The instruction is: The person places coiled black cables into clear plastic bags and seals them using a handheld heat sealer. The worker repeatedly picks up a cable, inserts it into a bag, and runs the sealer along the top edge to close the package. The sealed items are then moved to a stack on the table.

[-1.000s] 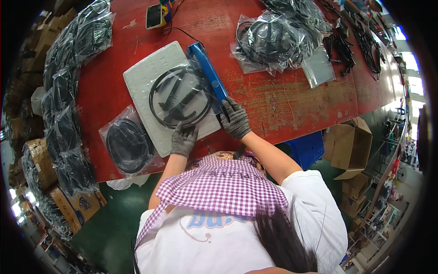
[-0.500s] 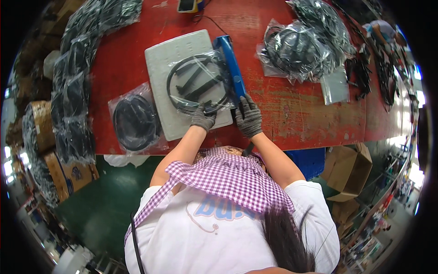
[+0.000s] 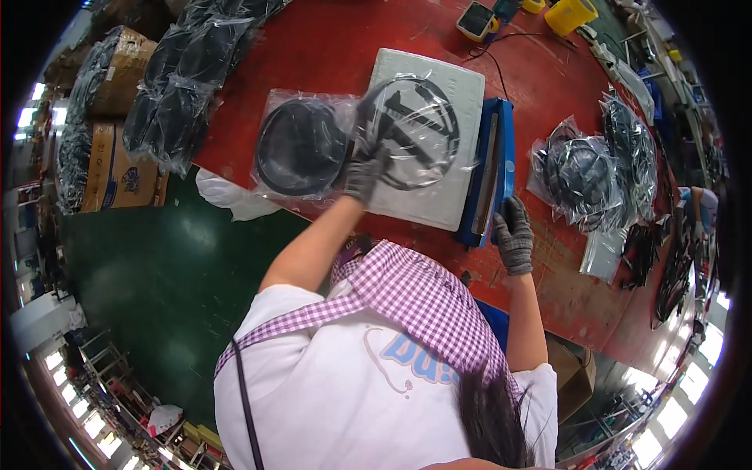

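Nearest, right hand in grey knit glove [image 3: 515,235]: palm rests on near end of blue bar-shaped sealing machine [image 3: 489,176], fingers curled over it, grasp not clear. Machine long axis runs near to far, just right of white flat pad [image 3: 439,196] on red surface [image 3: 313,47]. Left hand in grey glove [image 3: 363,168] further out, fingers pinched on clear plastic bag with black round ring part [image 3: 411,121]. Bag lies flat on pad, straight beyond left fingers; open edge direction cannot tell. Second bagged black round part [image 3: 301,145] just left, touching.
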A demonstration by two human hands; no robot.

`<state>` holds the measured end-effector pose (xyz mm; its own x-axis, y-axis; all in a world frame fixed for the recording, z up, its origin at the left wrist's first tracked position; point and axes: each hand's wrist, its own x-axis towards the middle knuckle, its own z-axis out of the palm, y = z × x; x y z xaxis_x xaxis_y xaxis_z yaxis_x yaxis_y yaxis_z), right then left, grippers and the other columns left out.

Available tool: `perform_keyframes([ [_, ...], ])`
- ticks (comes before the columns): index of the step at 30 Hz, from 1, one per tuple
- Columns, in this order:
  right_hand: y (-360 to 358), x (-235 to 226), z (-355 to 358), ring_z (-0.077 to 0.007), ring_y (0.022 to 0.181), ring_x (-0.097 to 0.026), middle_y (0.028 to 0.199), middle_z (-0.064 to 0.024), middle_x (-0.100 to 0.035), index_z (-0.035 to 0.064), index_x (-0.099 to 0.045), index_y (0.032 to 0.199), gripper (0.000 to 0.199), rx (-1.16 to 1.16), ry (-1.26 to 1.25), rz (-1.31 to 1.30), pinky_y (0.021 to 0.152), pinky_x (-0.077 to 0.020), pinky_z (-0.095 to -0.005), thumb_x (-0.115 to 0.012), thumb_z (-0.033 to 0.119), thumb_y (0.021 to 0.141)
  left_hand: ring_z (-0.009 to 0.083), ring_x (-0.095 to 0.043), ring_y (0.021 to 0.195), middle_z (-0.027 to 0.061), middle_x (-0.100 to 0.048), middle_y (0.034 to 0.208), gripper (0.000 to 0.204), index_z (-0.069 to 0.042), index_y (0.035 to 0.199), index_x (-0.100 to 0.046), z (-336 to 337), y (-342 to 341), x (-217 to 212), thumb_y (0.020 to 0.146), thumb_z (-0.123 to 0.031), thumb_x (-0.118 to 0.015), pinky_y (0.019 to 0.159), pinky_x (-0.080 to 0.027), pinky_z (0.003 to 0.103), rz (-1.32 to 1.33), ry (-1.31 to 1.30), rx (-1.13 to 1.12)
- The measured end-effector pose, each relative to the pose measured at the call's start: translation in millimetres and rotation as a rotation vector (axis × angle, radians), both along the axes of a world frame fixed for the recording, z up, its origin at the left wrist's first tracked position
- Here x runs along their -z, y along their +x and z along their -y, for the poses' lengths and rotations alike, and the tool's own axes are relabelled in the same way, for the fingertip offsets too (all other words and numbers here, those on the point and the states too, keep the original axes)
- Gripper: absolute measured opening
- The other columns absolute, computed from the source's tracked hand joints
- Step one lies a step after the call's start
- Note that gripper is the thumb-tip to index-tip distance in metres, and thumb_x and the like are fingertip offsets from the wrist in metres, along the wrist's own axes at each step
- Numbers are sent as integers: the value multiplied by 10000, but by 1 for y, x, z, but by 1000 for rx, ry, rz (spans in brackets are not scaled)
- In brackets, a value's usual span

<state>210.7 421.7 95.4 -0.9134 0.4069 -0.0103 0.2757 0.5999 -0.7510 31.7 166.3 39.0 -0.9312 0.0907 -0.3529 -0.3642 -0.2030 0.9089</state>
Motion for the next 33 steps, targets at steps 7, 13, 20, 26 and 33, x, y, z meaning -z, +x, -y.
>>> perform_keyframes([
  [7, -2, -20, -5, -230, 1032, -463, 1142, -136, -460, 39, -441, 1145, 428, -24, -81, 123, 878, -365, -314, -572, 168, 759, 107, -547, 702, 18, -573, 810, 183, -55, 963, -554, 208, -93, -38, 787, -90, -524, 620, -459, 251, 249, -60, 268],
  [13, -11, -23, -37, -147, 898, -514, 991, -79, -536, 30, -477, 1108, 358, 18, -479, 146, 795, -421, -279, -555, 174, 789, 226, -567, 763, 107, -596, 825, 346, -46, 992, -540, 290, -153, 49, 701, -222, -601, 681, -438, 333, 17, -1264, 423],
  [20, 30, 1, -211, -127, 737, -557, 815, -59, -565, 45, -556, 972, 266, 819, -874, -209, 649, -480, -258, -559, 225, 776, 331, -366, 1103, 185, -385, 1217, 618, -54, 1176, -405, 215, -115, 27, 696, -421, -534, 906, -327, 390, -164, -1791, 104],
  [26, 106, 109, -428, -233, 797, -585, 915, -140, -584, 56, -546, 940, 273, 1004, 53, 444, 648, -479, -348, -419, 270, 829, 276, -291, 1177, 127, -353, 1258, 537, -66, 1228, -351, 45, -53, -38, 769, -315, -477, 1018, -153, 334, -668, -1779, 717],
  [33, 51, 130, -503, -337, 992, -492, 1040, -218, -517, 25, -550, 1016, 586, 1072, 238, 526, 835, -369, -399, -315, 515, 797, 319, -475, 883, 139, -514, 927, 251, -63, 954, -514, 3, -33, -31, 737, -191, -510, 795, -379, 401, -726, -1178, 773],
])
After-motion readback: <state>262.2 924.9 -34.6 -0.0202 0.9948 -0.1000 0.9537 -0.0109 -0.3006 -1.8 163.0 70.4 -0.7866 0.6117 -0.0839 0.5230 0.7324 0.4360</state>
